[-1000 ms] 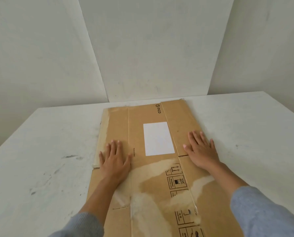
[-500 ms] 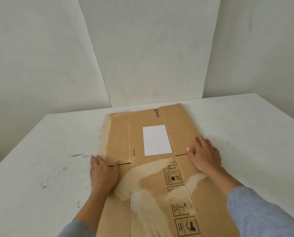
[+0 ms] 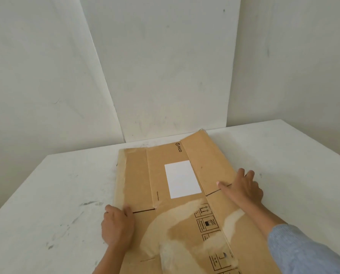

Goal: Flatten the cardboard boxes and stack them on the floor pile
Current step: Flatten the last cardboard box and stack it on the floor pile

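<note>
A flattened brown cardboard box (image 3: 137, 180) with a white label and torn pale patches lies on the white table (image 3: 46, 204). At the box's left edge my left hand (image 3: 117, 226) is curled around the cardboard, thumb on top near a flap slit. My right hand (image 3: 242, 188) sits at the right edge, fingers wrapped over the rim and thumb lying along the slit on top. The far right flap corner is lifted slightly off the table.
White wall panels (image 3: 165, 66) stand close behind the table, meeting in a corner. Scuff marks dot the tabletop to the left. The table's left and right edges fall away at the sides of the view.
Both hands slid outward from flat on top of the box to its left and right edges and closed around them. The far end of the box has risen slightly.
</note>
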`<state>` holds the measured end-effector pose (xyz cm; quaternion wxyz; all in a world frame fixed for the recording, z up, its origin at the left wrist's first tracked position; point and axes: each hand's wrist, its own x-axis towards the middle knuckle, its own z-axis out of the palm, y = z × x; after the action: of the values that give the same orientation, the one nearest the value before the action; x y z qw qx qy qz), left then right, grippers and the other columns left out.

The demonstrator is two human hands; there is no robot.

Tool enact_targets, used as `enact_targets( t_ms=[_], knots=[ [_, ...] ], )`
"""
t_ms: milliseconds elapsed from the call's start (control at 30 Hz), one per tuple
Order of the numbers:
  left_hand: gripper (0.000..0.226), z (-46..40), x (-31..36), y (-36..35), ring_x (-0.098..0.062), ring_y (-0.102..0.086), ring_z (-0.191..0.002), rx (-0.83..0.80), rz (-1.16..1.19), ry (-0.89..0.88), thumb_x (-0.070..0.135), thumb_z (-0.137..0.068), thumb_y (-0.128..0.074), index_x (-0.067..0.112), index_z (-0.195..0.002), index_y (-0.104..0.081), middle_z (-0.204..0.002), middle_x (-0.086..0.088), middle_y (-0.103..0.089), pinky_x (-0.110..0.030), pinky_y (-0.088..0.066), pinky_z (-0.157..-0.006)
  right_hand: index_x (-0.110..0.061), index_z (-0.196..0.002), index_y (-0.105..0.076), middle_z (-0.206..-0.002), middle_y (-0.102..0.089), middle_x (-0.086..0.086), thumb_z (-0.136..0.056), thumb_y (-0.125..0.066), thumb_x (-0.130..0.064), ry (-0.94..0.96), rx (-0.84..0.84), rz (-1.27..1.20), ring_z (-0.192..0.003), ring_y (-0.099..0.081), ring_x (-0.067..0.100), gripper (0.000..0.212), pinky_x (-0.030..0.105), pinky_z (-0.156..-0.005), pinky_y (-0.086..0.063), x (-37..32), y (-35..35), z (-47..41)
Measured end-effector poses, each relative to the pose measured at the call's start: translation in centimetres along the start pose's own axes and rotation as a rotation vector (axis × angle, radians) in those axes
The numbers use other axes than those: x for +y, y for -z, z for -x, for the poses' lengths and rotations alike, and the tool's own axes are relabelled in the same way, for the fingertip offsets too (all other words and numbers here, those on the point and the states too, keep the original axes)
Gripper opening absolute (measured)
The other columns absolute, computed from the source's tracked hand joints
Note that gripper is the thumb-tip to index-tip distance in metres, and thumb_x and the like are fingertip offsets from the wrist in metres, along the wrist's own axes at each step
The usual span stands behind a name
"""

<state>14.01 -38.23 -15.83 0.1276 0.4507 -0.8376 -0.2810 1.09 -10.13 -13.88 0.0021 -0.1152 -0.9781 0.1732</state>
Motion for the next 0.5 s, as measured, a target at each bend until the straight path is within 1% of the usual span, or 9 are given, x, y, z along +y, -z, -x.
enact_targets(
  t_ms=[33,100,167,233,267,300,367,433,500],
  knots=[
    [0.033,0.1,0.0,0.2,-0.043,-0.056,-0.094,-0.002,-0.017,-0.032,0.033,-0.091,-0.043,0.000,-0.097,-0.041,-0.106,-0.024,-0.058,-0.041,-0.040,-0.068,-0.013,-0.123,-0.037,-0.122,-0.049,0.011,-0.076,-0.057,-0.063,0.024,0.008,0.021,-0.105,-0.056,0.033,0.072,0.034,-0.070,-0.040,0.0,0.2,0.1],
    [0.030,0.0,-0.1,0.7,-0.044,-0.056,-0.094,0.012,-0.025,-0.091,0.033,-0.092,-0.043,0.003,-0.092,-0.038,-0.106,-0.023,-0.058,-0.039,-0.036,-0.067,-0.012,-0.116,-0.037,-0.113,-0.059,0.011,-0.080,-0.051,-0.063,0.088,0.032,0.085,-0.097,-0.062,0.031,0.064,0.030,-0.063,-0.039,0.3,0.4,0.3],
    [0.027,-0.1,-0.2,1.2,-0.040,-0.055,-0.088,0.037,0.015,-0.162,0.030,-0.093,-0.044,0.005,-0.088,-0.036,-0.102,-0.023,-0.059,-0.038,-0.036,-0.067,-0.011,-0.111,-0.038,-0.108,-0.062,0.011,-0.082,-0.049,-0.062,0.143,0.074,0.104,-0.092,-0.064,0.031,0.060,0.029,-0.061,-0.038,0.6,0.7,0.5],
    [0.023,-0.1,0.2,1.6,-0.032,-0.049,-0.078,0.050,0.062,-0.232,0.027,-0.093,-0.045,0.006,-0.087,-0.036,-0.095,-0.021,-0.059,-0.037,-0.035,-0.066,-0.010,-0.109,-0.038,-0.105,-0.062,0.012,-0.083,-0.049,-0.061,0.166,0.114,0.101,-0.089,-0.064,0.031,0.059,0.029,-0.059,-0.037,0.8,1.3,0.6],
    [0.021,-0.1,0.6,1.8,-0.029,-0.045,-0.077,0.052,0.082,-0.257,0.026,-0.093,-0.045,0.007,-0.088,-0.037,-0.092,-0.019,-0.057,-0.036,-0.035,-0.067,-0.009,-0.109,-0.038,-0.104,-0.062,0.012,-0.083,-0.049,-0.061,0.169,0.133,0.103,-0.088,-0.064,0.030,0.058,0.029,-0.058,-0.037,0.9,1.8,0.5],
    [0.020,0.0,1.2,2.1,-0.029,-0.045,-0.077,0.051,0.097,-0.278,0.025,-0.093,-0.045,0.006,-0.091,-0.040,-0.089,-0.016,-0.055,-0.036,-0.034,-0.067,-0.009,-0.108,-0.039,-0.103,-0.062,0.012,-0.083,-0.049,-0.060,0.174,0.151,0.106,-0.088,-0.064,0.030,0.057,0.029,-0.058,-0.037,1.0,2.4,0.4],
    [0.024,0.2,2.9,2.4,-0.035,-0.051,-0.086,0.047,0.116,-0.313,0.023,-0.093,-0.045,0.001,-0.100,-0.046,-0.088,-0.016,-0.053,-0.036,-0.034,-0.069,-0.009,-0.108,-0.039,-0.102,-0.062,0.011,-0.084,-0.049,-0.058,0.179,0.182,0.109,-0.087,-0.064,0.029,0.055,0.029,-0.058,-0.037,1.3,4.0,0.0],
    [0.029,0.7,4.8,2.6,-0.038,-0.053,-0.094,0.052,0.135,-0.337,0.023,-0.093,-0.046,-0.002,-0.106,-0.047,-0.096,-0.021,-0.057,-0.035,-0.033,-0.071,-0.009,-0.108,-0.040,-0.102,-0.062,0.011,-0.085,-0.049,-0.057,0.178,0.219,0.101,-0.087,-0.064,0.029,0.054,0.029,-0.058,-0.037,2.0,5.6,-0.6],
    [0.030,1.5,7.0,2.6,-0.038,-0.053,-0.096,0.063,0.161,-0.364,0.023,-0.092,-0.047,-0.003,-0.105,-0.048,-0.100,-0.024,-0.059,-0.035,-0.032,-0.071,-0.009,-0.107,-0.040,-0.101,-0.062,0.011,-0.085,-0.048,-0.057,0.176,0.260,0.092,-0.085,-0.064,0.028,0.053,0.029,-0.057,-0.037,3.1,7.4,-1.6]
  ],
)
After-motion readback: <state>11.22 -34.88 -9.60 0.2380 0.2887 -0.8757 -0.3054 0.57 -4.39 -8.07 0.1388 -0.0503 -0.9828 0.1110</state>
